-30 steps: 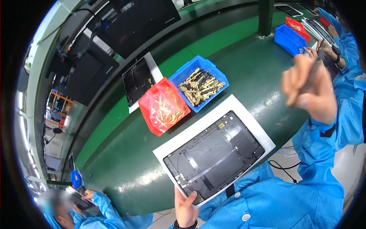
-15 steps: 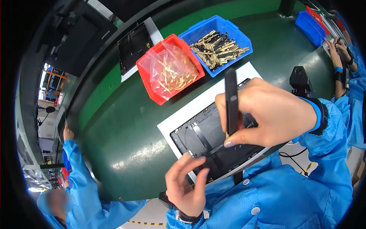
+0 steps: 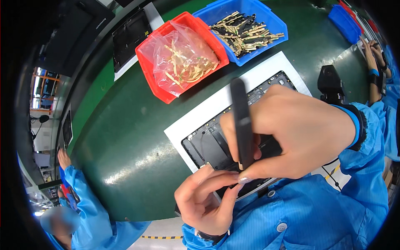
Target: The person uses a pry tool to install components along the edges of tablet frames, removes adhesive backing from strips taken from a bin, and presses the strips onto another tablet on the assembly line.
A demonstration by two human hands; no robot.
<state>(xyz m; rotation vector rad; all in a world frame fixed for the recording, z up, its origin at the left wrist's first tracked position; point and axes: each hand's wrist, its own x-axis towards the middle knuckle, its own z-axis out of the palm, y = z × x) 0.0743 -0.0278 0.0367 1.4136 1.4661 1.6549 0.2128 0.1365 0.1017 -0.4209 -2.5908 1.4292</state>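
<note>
Right hand (image 3: 287,133) closed round black stick-shaped tool (image 3: 239,116); left hand (image 3: 204,200) half-curled near its tip, grip unclear. Black device housing (image 3: 211,146) beneath both, right hand over its middle, long axis slanting away rightward.

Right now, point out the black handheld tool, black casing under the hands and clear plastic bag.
Black handheld tool (image 3: 243,121), head view: shaft.
Black casing (image 3: 209,146), head view: inner floor.
Clear plastic bag (image 3: 159,54), head view: left side.

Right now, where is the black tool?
Just right of centre in the head view, the black tool is in the right hand over the black panel, its lower end near the left hand.
</note>
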